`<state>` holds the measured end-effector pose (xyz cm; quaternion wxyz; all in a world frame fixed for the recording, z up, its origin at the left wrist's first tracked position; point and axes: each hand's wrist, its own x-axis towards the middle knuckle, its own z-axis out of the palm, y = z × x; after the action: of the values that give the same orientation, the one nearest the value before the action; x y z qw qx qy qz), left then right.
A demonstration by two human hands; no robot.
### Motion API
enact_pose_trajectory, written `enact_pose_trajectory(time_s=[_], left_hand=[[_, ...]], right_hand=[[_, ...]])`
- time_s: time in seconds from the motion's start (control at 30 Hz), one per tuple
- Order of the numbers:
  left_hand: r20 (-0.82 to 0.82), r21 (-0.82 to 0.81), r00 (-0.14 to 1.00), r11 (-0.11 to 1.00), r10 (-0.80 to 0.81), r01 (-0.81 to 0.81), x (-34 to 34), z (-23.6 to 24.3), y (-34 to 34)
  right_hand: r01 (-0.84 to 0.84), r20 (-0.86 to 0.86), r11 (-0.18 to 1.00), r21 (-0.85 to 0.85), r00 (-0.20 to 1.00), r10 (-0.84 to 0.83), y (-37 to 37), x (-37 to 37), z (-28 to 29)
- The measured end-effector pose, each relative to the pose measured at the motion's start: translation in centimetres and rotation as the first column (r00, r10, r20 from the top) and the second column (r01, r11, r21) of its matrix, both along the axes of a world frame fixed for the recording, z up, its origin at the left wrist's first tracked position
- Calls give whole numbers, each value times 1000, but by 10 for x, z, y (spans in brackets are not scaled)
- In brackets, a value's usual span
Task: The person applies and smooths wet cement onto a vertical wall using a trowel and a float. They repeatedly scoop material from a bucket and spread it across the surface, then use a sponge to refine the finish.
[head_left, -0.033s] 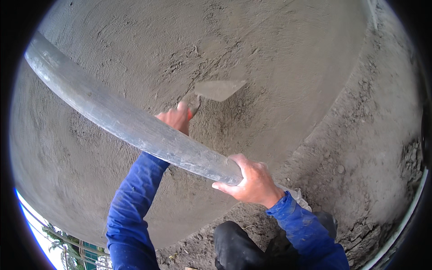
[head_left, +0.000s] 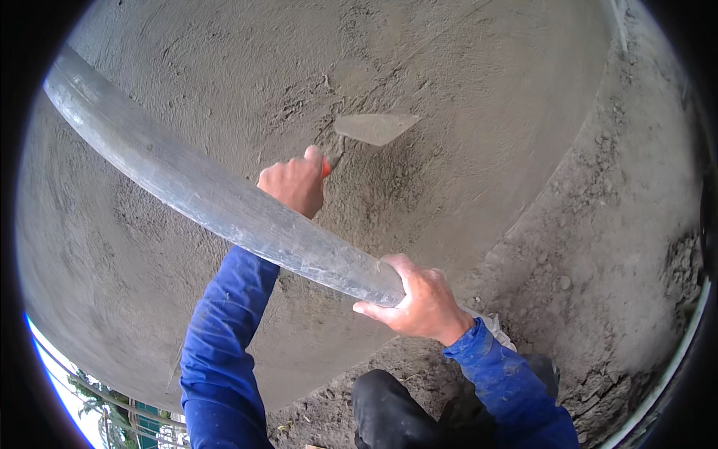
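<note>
Your left grip (head_left: pixel 294 182) moved a little farther up the view and rightward, the trowel (head_left: pixel 376 129) in it shifted the same way over the grey plaster (head_left: pixel 479 97), more of your hand showed beyond the long bar (head_left: pixel 224 198), your left sleeve (head_left: pixel 223 337) edged slightly rightward

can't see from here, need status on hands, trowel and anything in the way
Left hand gripping trowel at plastered wall. Right hand clasping end of long grey bar. Bar crosses in front of left arm.

Grey wall (head_left: pixel 479 90), crumbly dirt ground (head_left: pixel 583 224), bright sky (head_left: pixel 72 408) at lower left
</note>
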<state>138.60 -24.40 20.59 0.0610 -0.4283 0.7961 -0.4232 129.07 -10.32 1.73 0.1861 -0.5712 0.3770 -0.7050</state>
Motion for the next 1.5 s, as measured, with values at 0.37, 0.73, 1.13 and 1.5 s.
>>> enact_pose_trajectory(time_s=[0.37, 0.73, 1.13, 1.5], left_hand=[[-21, 36, 920, 919, -392, 392, 125, -5, -18], [-793, 569, 570, 595, 215, 568, 64, -102, -4], [-703, 618, 314, 330, 638, 714, -72, -150, -25], [-764, 605, 279, 497, 581, 622, -36, -145, -48]], right_hand=[[23, -63, 998, -64, 998, -27, -6, 2, 3], [8, -42, 1000, 7, 999, -8, -6, 3, 4], [5, 4, 999, 46, 1000, -5, -7, 1, 4], [36, -14, 999, -13, 999, -37, -9, 3, 0]])
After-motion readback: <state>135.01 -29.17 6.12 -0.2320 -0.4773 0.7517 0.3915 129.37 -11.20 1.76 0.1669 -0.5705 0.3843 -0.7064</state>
